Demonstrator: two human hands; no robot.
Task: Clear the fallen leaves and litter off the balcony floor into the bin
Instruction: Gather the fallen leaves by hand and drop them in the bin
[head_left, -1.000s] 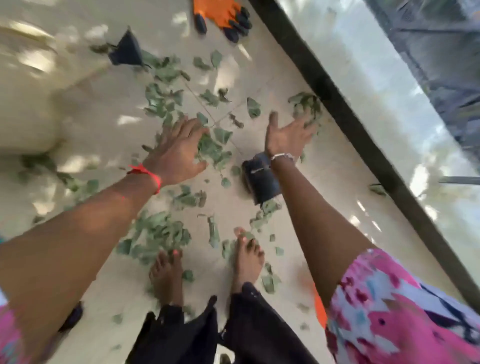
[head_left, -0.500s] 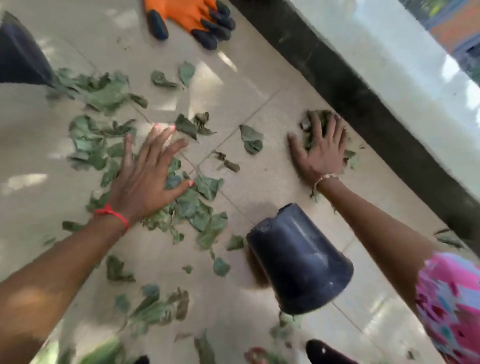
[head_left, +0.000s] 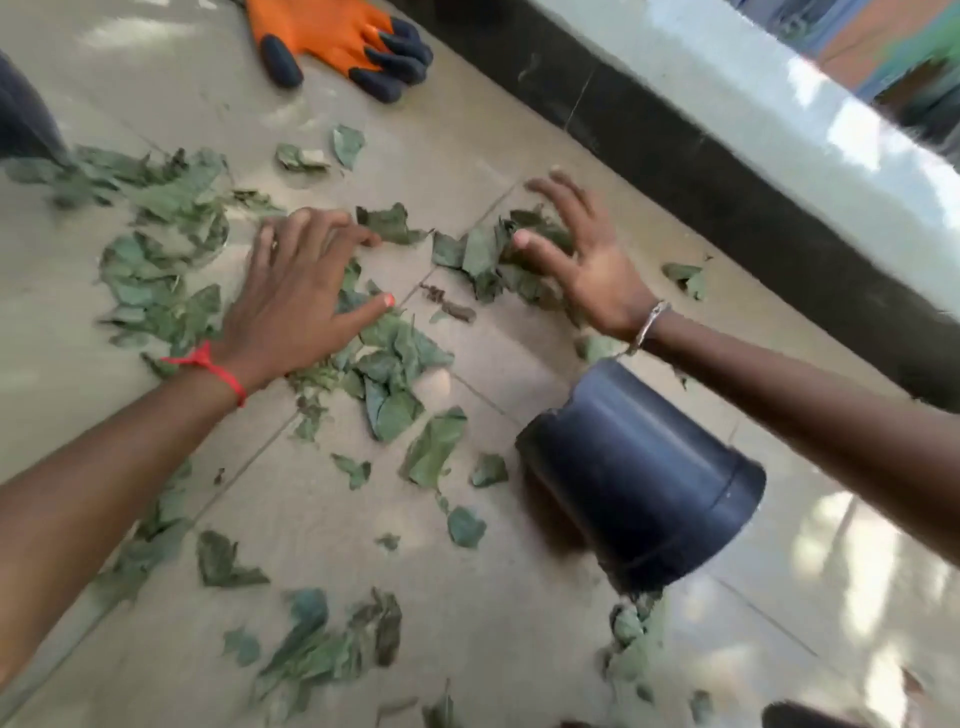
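Observation:
Green fallen leaves (head_left: 156, 270) lie scattered over the beige tiled balcony floor (head_left: 467, 156). My left hand (head_left: 301, 296) lies spread and flat on a patch of leaves in the middle. My right hand (head_left: 582, 260) rests with spread, slightly bent fingers against a small heap of leaves (head_left: 498, 260) and holds nothing. A black plastic pot (head_left: 639, 478) lies tipped on its side just under my right forearm, its opening facing the lower right, with leaves (head_left: 634, 639) beside that opening.
An orange work glove (head_left: 332, 36) with dark fingertips lies at the top. A dark skirting (head_left: 727, 171) under the pale balcony wall (head_left: 779, 93) runs diagonally on the right. Another dark object (head_left: 21, 119) sits at the upper left edge.
My right hand has dragged its heap of leaves leftward, away from the wall and toward my left hand. My left hand has stayed spread on its leaves. The view has moved closer to the floor.

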